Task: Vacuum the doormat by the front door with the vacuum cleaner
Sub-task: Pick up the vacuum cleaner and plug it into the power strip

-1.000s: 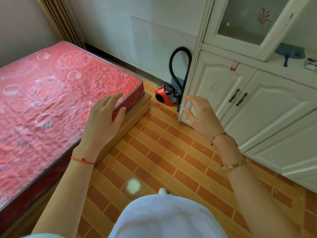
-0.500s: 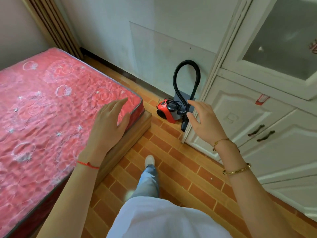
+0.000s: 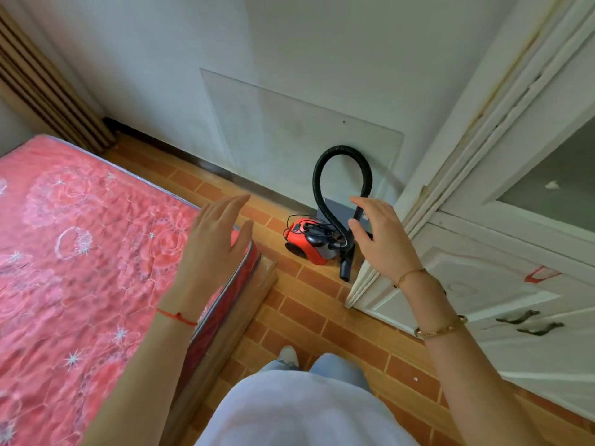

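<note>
At far left lies the red quilted mattress (image 3: 80, 252) on its wooden bed base (image 3: 238, 317), whose corner juts into the narrow strip of brick-pattern tiled floor (image 3: 322, 320) in front of you. Your left hand (image 3: 209, 246) hovers above that mattress corner, fingers straight and holding nothing; catching a shin or a trailing hose on the base is one likely mishap in so tight a passage. Further right, the red canister vacuum cleaner (image 3: 309, 241) sits on the floor against the wall, its black hose (image 3: 341, 175) arched upward and its nozzle (image 3: 346, 268) resting just beside the edge of the white cabinet (image 3: 483, 284). A cord appears bundled on top of the body; lifting by the hose alone could tip the canister or spill that cord underfoot. Your right hand (image 3: 383, 239) is spread and empty, near the hose's descending side but, as far as can be judged, not touching it. No doormat or front door is in view. No brand or legible writing shows; a red mark (image 3: 542, 274) on the cabinet door cannot be read.
</note>
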Demonstrator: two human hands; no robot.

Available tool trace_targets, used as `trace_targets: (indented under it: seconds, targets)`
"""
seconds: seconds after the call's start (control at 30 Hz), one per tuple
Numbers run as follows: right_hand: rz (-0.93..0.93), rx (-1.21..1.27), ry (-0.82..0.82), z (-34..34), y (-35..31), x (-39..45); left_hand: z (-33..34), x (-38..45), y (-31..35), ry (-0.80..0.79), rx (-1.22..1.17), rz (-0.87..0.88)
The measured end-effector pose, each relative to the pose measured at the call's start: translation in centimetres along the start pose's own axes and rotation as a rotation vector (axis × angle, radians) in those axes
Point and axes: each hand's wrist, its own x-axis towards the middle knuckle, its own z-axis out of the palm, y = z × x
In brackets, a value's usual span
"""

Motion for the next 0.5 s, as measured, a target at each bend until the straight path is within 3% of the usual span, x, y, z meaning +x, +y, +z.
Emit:
trace_targets:
  seconds: [0.5]
  targets:
    - [0.091,-0.016,-0.037,1.2,6.7,10.4,6.9,12.5,-0.6,-0.097,-0.033,0.029]
